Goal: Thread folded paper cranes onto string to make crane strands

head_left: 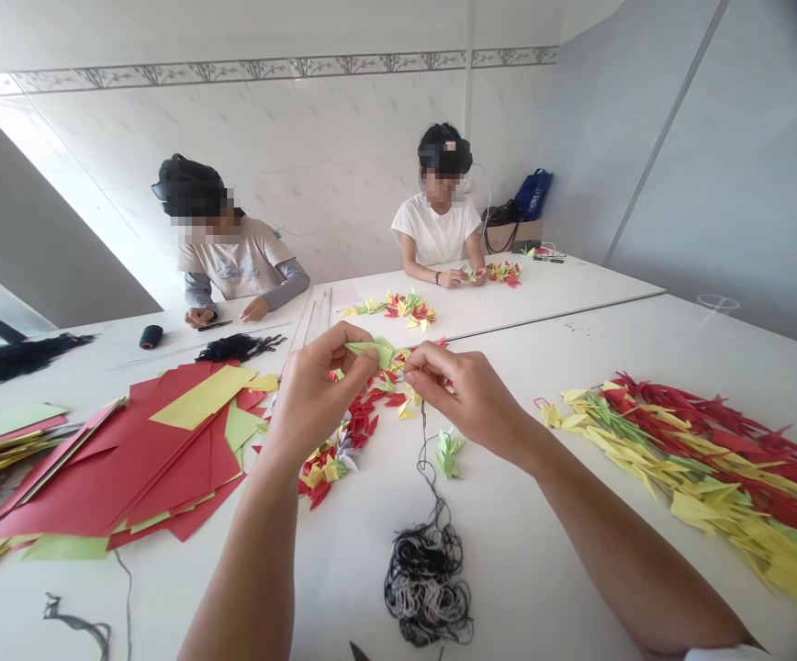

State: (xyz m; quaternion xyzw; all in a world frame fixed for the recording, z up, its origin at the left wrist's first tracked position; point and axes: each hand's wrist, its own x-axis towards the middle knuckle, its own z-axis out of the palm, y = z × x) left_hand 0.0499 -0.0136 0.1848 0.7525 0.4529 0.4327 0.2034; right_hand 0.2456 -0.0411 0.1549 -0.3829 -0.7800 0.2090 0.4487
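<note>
My left hand [322, 386] pinches a light green folded paper crane [379, 351] between thumb and fingers, in the middle of the view. Close beside it, my right hand [464, 390] has its fingertips pressed together on a dark thread [423, 427]. Whether a needle is also in those fingers I cannot make out. From there the thread runs down to a loose black and grey tangle of thread [427, 583] on the table. Behind and below my hands lie red, yellow, green and lilac folded paper cranes [350, 431]. A small green bunch of cranes [449, 453] sits near the thread.
Red paper sheets [185, 450] cover the table's left side. Strings of cranes [688, 459] lie at right. A thread spool [151, 337] and black thread bundle [240, 347] stand further back. Two people, one at left [233, 262], one in white [438, 229], sit across the table.
</note>
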